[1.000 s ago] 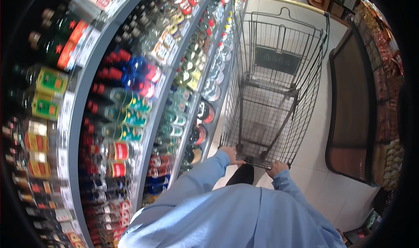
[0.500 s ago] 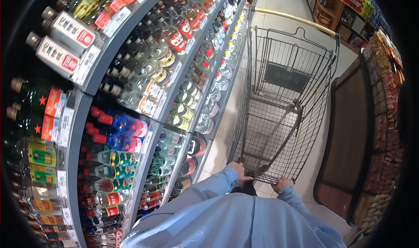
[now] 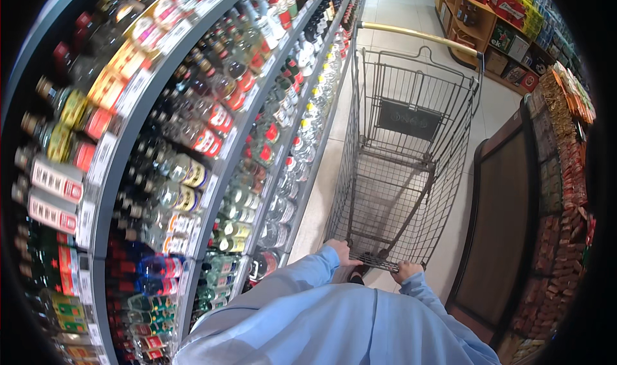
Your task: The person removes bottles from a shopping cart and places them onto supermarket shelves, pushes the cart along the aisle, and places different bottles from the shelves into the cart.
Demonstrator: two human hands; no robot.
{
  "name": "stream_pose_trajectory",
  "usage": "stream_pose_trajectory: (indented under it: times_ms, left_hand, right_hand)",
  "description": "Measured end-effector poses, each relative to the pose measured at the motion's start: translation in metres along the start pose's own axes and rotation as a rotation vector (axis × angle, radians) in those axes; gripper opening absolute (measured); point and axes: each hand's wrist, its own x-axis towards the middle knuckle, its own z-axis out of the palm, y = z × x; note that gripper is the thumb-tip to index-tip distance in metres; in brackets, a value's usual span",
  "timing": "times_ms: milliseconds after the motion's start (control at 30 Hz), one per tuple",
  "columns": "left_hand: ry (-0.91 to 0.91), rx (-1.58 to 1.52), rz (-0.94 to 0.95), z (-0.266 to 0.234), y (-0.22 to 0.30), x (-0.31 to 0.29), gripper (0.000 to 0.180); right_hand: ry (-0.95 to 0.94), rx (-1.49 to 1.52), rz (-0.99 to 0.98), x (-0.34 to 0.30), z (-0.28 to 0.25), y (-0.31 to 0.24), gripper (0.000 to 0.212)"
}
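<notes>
A grey wire shopping cart (image 3: 405,166) stands before me, its yellow push bar (image 3: 421,37) at the far end and its low narrow end close to my body. My left hand (image 3: 342,253) is closed round the left corner of that near end, thumb stretched along the rim. At the right corner, my right hand (image 3: 407,272) grips the same wire rim with its fingers curled over it. I see no goods in the basket. A dark panel (image 3: 409,119) hangs on the fold-up wire flap near the push bar.
Tall shelves (image 3: 212,191) packed with bottles run along my left. To the right is a dark brown display stand (image 3: 498,223) with stacked red packages (image 3: 556,256) beside it. Farther off stands a wooden shelf unit (image 3: 472,18) with boxes. Pale floor tiles (image 3: 402,5) stretch ahead.
I have moved forward along the aisle with the cart; the bottles on the left have slid nearer and lower in view. Both hands keep their hold on the cart's near rim.
</notes>
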Motion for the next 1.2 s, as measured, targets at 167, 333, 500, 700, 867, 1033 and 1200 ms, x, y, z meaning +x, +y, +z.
stream_pose_trajectory:
  times_ms: [167, 333, 500, 700, 867, 1033, 1200]
  left_hand:
    - [0.020, -0.015, -0.026, -0.060, -0.030, 0.064, 0.092]
    - [0.038, -0.018, -0.046, -0.113, -0.053, 0.121, 0.092]
    - [0.086, -0.054, -0.042, -0.162, -0.068, 0.166, 0.093]
    - [0.102, -0.067, -0.025, -0.219, -0.089, 0.225, 0.091]
    - [0.239, -0.037, 0.041, -0.264, -0.112, 0.285, 0.091]
    - [0.294, -0.182, -0.001, -0.318, -0.131, 0.357, 0.081]
    - [0.225, -0.188, -0.003, -0.384, -0.153, 0.421, 0.082]
  right_hand:
    - [0.082, 0.014, -0.019, 0.070, -0.044, 0.031, 0.047]
    - [-0.035, 0.023, 0.016, 0.137, -0.096, 0.058, 0.051]
    - [-0.019, -0.004, 0.020, 0.196, -0.125, 0.093, 0.051]
    - [0.018, -0.025, -0.006, 0.269, -0.165, 0.131, 0.050]
    - [-0.007, -0.040, -0.007, 0.338, -0.200, 0.164, 0.048]
    - [-0.030, -0.016, -0.006, 0.418, -0.225, 0.217, 0.053]
    - [-0.085, -0.046, 0.000, 0.492, -0.274, 0.255, 0.056]
